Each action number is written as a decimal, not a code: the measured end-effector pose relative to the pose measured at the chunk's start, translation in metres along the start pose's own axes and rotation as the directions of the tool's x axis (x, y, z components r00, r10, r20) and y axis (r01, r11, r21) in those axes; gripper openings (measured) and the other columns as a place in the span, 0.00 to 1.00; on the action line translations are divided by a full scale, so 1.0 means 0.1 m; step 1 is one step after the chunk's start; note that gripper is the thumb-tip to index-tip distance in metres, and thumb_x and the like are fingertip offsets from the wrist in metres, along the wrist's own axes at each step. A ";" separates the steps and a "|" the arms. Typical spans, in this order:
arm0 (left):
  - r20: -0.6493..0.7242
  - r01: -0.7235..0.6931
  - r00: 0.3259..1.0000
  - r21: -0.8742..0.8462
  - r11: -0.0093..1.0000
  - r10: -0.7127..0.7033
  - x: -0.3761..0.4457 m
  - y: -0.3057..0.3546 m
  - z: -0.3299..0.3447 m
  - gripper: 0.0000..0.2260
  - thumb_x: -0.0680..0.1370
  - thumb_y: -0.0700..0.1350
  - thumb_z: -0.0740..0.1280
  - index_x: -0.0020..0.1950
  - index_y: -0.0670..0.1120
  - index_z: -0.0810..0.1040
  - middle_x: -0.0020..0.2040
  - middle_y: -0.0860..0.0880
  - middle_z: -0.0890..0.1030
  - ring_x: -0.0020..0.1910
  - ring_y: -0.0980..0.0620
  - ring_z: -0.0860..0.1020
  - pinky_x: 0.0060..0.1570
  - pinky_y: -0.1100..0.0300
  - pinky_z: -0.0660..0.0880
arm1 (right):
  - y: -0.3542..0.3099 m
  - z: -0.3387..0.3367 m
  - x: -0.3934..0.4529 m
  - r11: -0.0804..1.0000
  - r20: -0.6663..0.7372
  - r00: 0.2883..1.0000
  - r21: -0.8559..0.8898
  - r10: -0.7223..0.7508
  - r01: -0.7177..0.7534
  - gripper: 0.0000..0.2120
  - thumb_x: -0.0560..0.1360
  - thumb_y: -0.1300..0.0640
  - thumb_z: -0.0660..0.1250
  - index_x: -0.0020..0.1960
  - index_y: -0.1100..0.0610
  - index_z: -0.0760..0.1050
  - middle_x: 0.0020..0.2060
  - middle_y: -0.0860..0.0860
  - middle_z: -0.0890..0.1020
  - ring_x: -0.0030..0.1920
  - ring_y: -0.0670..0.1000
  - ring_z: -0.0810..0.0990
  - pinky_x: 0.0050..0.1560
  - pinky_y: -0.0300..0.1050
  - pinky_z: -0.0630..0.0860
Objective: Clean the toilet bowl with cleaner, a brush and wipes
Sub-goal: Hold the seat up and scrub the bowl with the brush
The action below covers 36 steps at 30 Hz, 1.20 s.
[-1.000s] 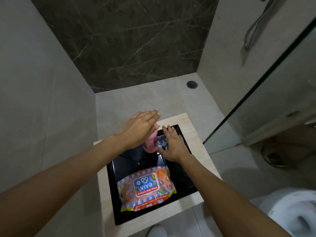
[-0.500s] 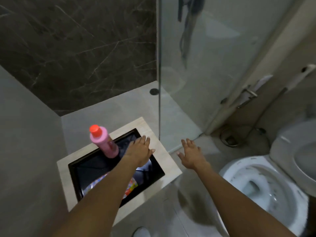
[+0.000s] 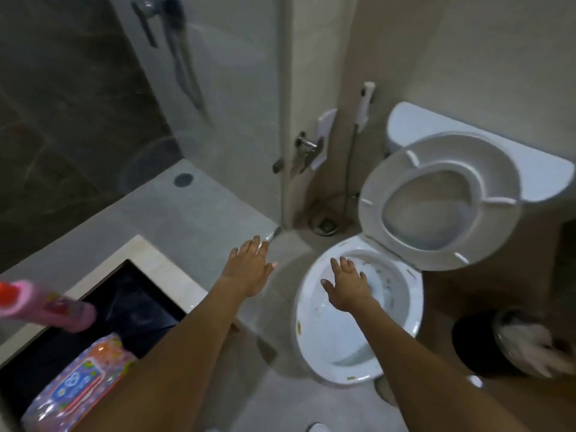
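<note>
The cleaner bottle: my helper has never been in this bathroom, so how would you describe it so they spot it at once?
Start at the beige-rimmed black tray on the floor left of the toilet bowl, beside the shower area. The cleaner bottle stands in the tray's left part, beyond the pack of wipes. It is the only upright thing there: pink with an orange-red cap, whereas the wipes are a flat, patterned pack.
</note>
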State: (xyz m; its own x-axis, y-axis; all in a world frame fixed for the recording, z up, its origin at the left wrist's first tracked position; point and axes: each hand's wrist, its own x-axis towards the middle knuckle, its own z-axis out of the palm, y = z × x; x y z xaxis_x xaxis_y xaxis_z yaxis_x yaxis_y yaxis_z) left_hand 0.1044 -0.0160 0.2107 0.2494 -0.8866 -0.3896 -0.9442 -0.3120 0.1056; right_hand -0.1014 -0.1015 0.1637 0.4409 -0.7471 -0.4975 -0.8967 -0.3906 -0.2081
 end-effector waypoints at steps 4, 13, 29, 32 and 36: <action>-0.013 -0.087 0.996 0.019 0.996 0.087 0.28 0.63 -0.01 0.27 0.83 0.54 0.51 0.77 0.43 0.50 0.78 0.43 0.49 0.76 0.46 0.51 0.73 0.50 0.50 | 0.70 -0.09 -0.10 0.994 -0.019 0.995 0.046 0.102 -0.101 0.30 0.82 0.45 0.51 0.79 0.55 0.45 0.78 0.54 0.47 0.78 0.54 0.45 0.75 0.55 0.49; 0.127 -0.273 0.956 0.064 0.960 0.264 0.79 1.65 0.21 0.28 0.83 0.57 0.48 0.78 0.44 0.47 0.78 0.44 0.44 0.77 0.48 0.45 0.74 0.49 0.46 | 1.75 0.12 -0.33 0.941 0.011 0.950 0.140 0.311 -0.309 0.31 0.82 0.45 0.52 0.79 0.56 0.46 0.78 0.55 0.48 0.78 0.54 0.45 0.76 0.56 0.49; 0.272 -0.646 0.760 0.224 0.729 0.590 1.58 2.21 0.02 0.28 0.83 0.56 0.48 0.78 0.44 0.48 0.78 0.44 0.45 0.77 0.47 0.45 0.73 0.49 0.45 | 2.08 0.30 -0.49 0.692 0.054 0.751 0.352 0.658 -0.631 0.30 0.81 0.46 0.55 0.79 0.53 0.48 0.78 0.55 0.48 0.78 0.55 0.44 0.75 0.57 0.48; 0.263 -0.699 0.715 0.265 0.664 0.648 1.71 2.31 -0.10 0.28 0.83 0.56 0.49 0.78 0.43 0.48 0.78 0.44 0.45 0.77 0.47 0.46 0.73 0.48 0.46 | 2.04 0.35 -0.58 0.652 0.071 0.713 0.350 0.697 -0.672 0.30 0.81 0.47 0.55 0.79 0.53 0.48 0.78 0.55 0.49 0.78 0.56 0.45 0.74 0.57 0.50; 0.255 -0.775 0.623 0.333 0.537 0.740 1.83 2.60 -0.19 0.29 0.82 0.56 0.51 0.78 0.42 0.49 0.78 0.43 0.47 0.77 0.46 0.47 0.74 0.50 0.48 | 2.06 0.45 -0.71 0.608 0.078 0.669 0.350 0.739 -0.712 0.30 0.81 0.47 0.55 0.79 0.53 0.48 0.78 0.56 0.49 0.78 0.56 0.46 0.74 0.56 0.50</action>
State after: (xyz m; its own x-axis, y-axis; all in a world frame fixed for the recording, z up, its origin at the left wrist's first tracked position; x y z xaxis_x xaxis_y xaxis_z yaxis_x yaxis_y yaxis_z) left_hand -0.0909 -0.2661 0.1844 -0.5980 -0.6957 -0.3981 -0.7723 0.6330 0.0537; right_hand -0.3190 -0.1047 0.1183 -0.3705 -0.7468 -0.5522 -0.8732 0.4827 -0.0670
